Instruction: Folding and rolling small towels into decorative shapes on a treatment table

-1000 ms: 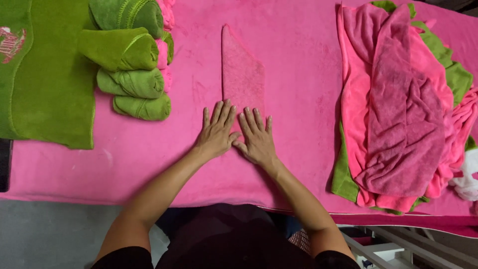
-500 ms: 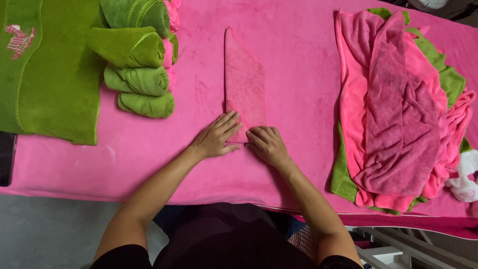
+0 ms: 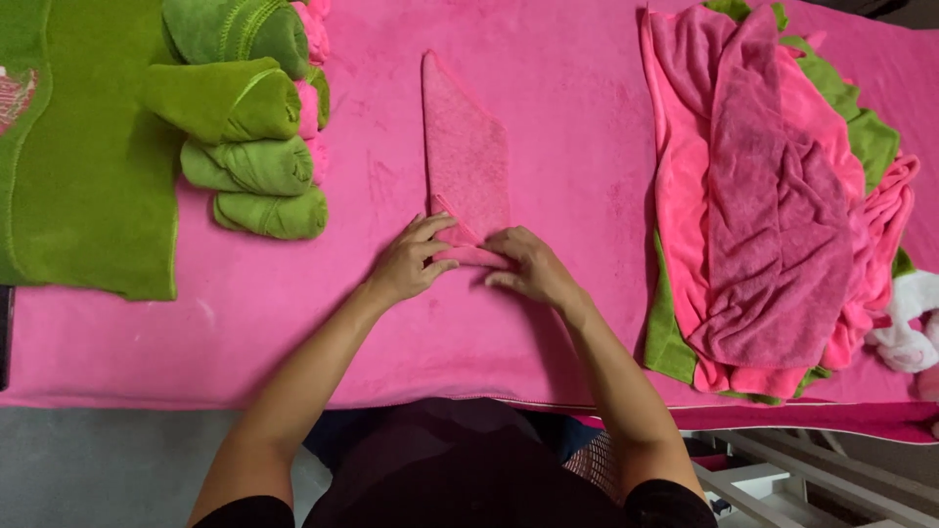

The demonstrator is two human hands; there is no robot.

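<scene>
Towel (image 3: 467,156): pink, folded, tapering away | left hand (image 3: 406,262), right hand (image 3: 528,269): both pinching its rolled near end

bare cloth between green rolls (image 3: 249,166) and towel heap (image 3: 773,196).

The near end of the pink towel (image 3: 466,156) is covered by the left hand (image 3: 406,262) and right hand (image 3: 528,269). The flat green towel (image 3: 88,166) and top green roll (image 3: 230,27) are cut off at the table's far-left corner. The white cloth (image 3: 910,323) at the right edge is partly out of frame.
</scene>
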